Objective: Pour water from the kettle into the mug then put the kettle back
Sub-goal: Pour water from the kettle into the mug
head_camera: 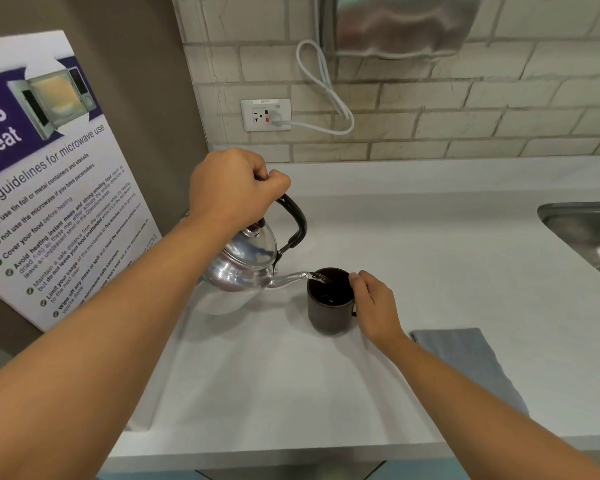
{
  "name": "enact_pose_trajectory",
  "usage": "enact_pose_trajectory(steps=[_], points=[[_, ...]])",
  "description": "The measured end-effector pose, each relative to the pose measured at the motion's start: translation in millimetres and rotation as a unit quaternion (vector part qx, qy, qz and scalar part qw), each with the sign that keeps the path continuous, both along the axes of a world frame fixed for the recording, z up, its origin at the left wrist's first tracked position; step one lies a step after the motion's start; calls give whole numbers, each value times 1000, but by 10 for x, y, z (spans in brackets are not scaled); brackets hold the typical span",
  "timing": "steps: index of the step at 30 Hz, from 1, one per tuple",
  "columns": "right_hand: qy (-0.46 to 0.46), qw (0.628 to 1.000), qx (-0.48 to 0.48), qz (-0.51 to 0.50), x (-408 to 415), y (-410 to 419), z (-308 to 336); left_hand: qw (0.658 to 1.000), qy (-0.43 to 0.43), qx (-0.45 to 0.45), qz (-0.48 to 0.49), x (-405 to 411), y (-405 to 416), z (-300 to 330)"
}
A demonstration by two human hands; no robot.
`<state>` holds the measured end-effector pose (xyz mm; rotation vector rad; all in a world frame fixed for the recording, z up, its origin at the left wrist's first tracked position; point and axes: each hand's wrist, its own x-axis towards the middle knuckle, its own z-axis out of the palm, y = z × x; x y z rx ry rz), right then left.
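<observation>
A shiny steel kettle (pixel 238 268) with a black handle hangs tilted above the white counter (pixel 430 258). My left hand (pixel 231 188) is shut on its handle. Its thin spout reaches over the rim of a dark brown mug (pixel 328 315) standing upright on the counter. A thin stream of water runs from the spout into the mug. My right hand (pixel 376 308) wraps the mug's right side, thumb at the rim, hiding most of its handle.
A folded grey cloth (pixel 465 358) lies right of the mug. A steel sink (pixel 589 237) sits at the far right. A microwave guideline sign (pixel 52 188) leans at the left. On the brick wall are an outlet (pixel 265 115) with a white cord and a steel dispenser (pixel 395 26).
</observation>
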<state>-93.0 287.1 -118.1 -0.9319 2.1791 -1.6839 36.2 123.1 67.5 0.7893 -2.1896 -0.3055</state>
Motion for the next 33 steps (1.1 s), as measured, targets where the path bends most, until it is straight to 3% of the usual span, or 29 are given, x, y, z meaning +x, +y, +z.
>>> enact_pose_trajectory(steps=[24, 33], points=[[0, 1000, -13, -1, -13, -4, -18, 998, -35, -48, -8, -25, 21, 169], [-5, 1000, 0, 0, -12, -3, -13, 1000, -7, -15, -16, -4, -44, 33]])
